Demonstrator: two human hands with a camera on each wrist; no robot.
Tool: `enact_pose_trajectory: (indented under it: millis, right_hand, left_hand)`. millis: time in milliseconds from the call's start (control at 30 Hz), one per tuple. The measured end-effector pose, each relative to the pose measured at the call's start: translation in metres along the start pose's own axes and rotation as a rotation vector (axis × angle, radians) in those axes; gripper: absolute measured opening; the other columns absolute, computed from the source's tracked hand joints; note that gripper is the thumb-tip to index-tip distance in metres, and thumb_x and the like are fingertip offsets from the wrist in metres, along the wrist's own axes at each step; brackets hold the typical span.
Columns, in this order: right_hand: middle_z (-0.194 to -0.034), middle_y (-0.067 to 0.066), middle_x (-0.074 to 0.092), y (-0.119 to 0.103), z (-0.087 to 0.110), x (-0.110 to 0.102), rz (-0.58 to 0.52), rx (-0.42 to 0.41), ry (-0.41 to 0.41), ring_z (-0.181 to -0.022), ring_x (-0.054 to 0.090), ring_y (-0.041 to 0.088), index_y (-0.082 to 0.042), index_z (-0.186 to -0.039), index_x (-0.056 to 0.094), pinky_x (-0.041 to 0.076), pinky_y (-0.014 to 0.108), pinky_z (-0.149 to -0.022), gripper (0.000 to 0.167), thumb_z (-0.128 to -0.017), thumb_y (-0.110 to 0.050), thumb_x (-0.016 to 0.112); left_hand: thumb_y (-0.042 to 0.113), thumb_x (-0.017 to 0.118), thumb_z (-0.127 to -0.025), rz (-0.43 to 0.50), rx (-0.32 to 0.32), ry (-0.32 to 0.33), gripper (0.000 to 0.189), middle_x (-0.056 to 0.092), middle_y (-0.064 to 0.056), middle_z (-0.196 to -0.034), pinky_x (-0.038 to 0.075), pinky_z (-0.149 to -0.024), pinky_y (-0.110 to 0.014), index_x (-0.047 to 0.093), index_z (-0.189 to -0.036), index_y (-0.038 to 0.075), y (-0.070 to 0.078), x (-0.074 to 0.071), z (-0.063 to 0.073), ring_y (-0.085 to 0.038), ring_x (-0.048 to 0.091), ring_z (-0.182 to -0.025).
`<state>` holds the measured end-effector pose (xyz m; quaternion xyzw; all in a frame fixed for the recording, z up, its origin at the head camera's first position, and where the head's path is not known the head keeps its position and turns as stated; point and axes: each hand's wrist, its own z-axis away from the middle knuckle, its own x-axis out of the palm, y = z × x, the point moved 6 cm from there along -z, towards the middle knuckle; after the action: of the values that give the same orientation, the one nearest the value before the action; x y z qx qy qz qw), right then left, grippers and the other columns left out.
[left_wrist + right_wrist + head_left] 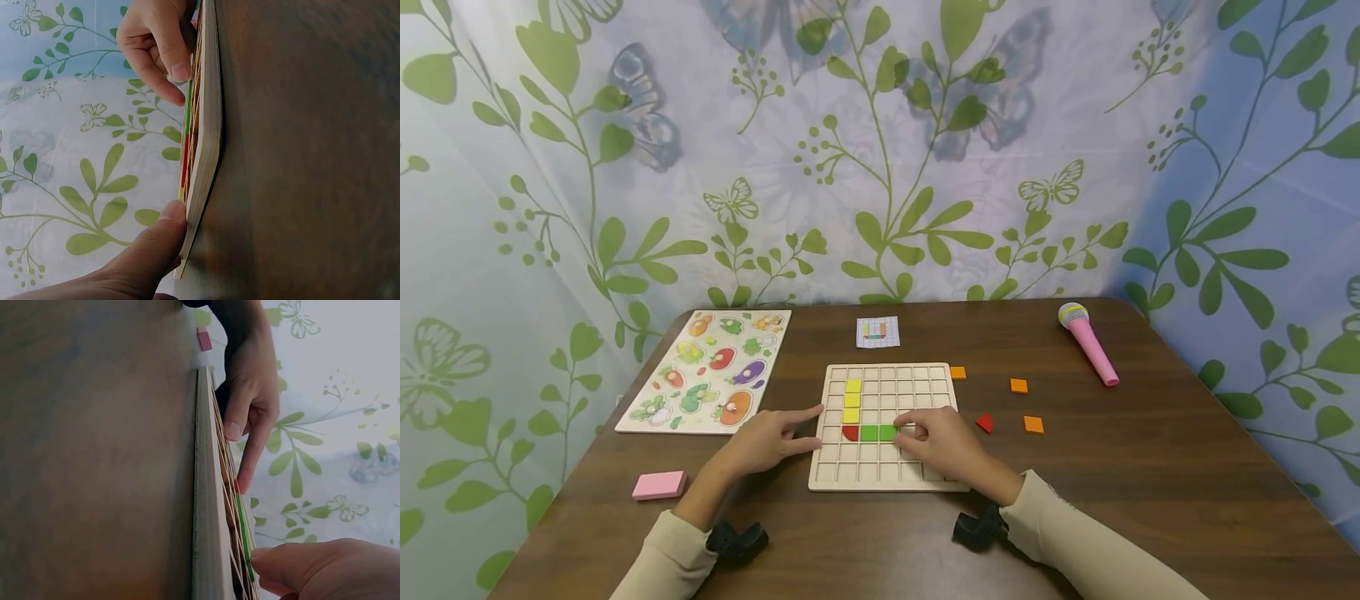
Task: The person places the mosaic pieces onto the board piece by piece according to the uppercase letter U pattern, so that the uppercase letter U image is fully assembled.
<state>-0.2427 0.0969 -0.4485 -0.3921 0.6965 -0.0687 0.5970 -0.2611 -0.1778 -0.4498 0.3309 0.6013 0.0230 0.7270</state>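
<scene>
A light wooden grid board (857,472) lies flat on the table. On it stand a column of yellow square tiles (852,400), a red quarter-round tile (850,433) and, to its right, two green square tiles (868,432). My right hand (942,443) pinches the right-hand green tile (887,432) between thumb and index finger at its right side, with the tile down in the grid. My left hand (765,442) rests its outstretched index finger and thumb on the board's left edge; the left wrist view shows the thumb (172,215) on that edge.
Three orange square tiles (1033,425) and a red tile (984,423) lie right of the board. Behind it is a small pattern card (877,332). A pink microphone (1092,346), a vegetable puzzle board (703,371) and a pink block (659,485) are farther out.
</scene>
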Motion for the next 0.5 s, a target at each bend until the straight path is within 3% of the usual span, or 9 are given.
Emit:
enact_pose_trajectory:
  millis: [500]
  right_hand:
    - [-0.053, -0.019, 0.032, 0.016, 0.016, -0.024, -0.115, -0.006, 0.137, -0.048, 0.028, -0.001, -0.018, -0.096, 0.081, 0.024, 0.022, -0.049, 0.01, -0.088, -0.024, 0.083]
  left_hand:
    - [0.053, 0.071, -0.092, -0.015, -0.009, 0.0, 0.066, 0.036, 0.007, -0.056, 0.028, -0.05, -0.026, 0.054, -0.151, 0.027, 0.002, -0.001, 0.001, -0.008, 0.03, -0.051]
